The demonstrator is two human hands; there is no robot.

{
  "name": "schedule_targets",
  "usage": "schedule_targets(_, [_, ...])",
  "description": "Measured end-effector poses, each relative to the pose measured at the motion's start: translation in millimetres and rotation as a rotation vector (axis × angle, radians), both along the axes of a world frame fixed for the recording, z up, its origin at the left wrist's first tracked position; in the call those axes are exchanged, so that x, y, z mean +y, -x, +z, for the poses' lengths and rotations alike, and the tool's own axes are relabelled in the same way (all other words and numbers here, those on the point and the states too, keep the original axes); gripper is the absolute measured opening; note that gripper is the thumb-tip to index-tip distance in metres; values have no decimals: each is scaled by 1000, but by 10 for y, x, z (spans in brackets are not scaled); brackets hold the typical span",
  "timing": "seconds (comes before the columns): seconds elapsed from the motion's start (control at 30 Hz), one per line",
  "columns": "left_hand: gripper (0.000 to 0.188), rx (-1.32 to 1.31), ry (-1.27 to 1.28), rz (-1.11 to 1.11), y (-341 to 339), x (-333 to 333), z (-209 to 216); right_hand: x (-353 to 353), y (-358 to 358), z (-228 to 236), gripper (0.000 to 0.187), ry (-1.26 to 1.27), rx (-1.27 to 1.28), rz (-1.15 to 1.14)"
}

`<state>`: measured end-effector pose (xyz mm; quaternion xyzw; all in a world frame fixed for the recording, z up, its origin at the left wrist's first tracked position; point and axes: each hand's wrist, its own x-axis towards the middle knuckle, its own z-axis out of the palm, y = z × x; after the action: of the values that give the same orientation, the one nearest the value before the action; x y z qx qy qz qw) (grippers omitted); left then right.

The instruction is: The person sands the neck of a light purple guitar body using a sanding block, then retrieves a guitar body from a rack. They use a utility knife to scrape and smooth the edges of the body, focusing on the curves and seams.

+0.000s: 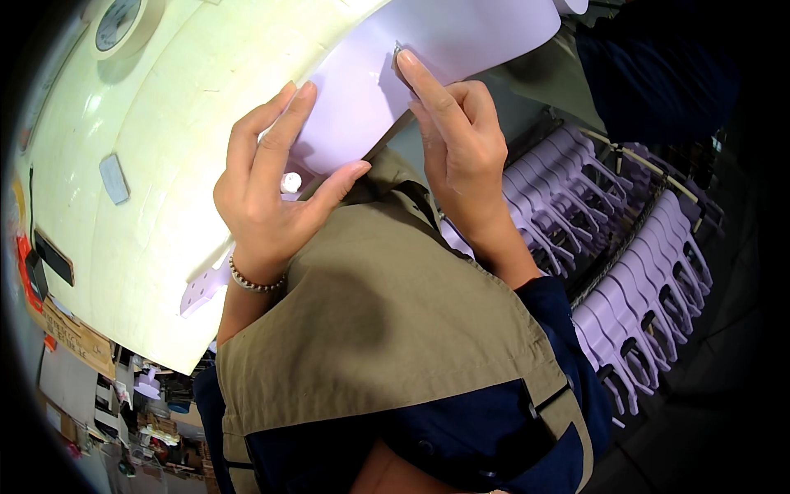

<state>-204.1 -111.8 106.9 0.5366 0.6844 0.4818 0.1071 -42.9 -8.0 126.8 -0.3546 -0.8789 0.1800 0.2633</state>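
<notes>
A smooth, curved lilac plastic part (477, 37) stretches from between my hands to the upper right over the pale tabletop. My left hand (267, 165) grips its near end, fingers at one edge and thumb at the other. Below that palm shows a small white round end (290, 183); I cannot tell what it belongs to. My right hand (461, 132) is closed round a small, thin metal blade (397, 56), mostly hidden by the fingers. The index finger lies along the blade, whose tip meets the lilac surface.
On the pale table (164, 206) lie a grey-blue pad (114, 179), a roll of tape (123, 29) and a phone (54, 257). Another lilac piece with holes (206, 288) sits by my left wrist. Rows of lilac parts (642, 296) hang on a rack at right.
</notes>
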Motion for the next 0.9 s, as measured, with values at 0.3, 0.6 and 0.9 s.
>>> schedule_targets(0.3, [71,-1,34,-3,-1,-10,15,-10,13,66,53,57,-18,9])
schedule_targets(0.6, [72,-12,29,-24,-7,-29,8,129,-69,125,57,-70,28,-2])
schedule_targets(0.9, [72,-11,32,-20,-11,-22,13,139,-97,97,56,-183,-75,-18])
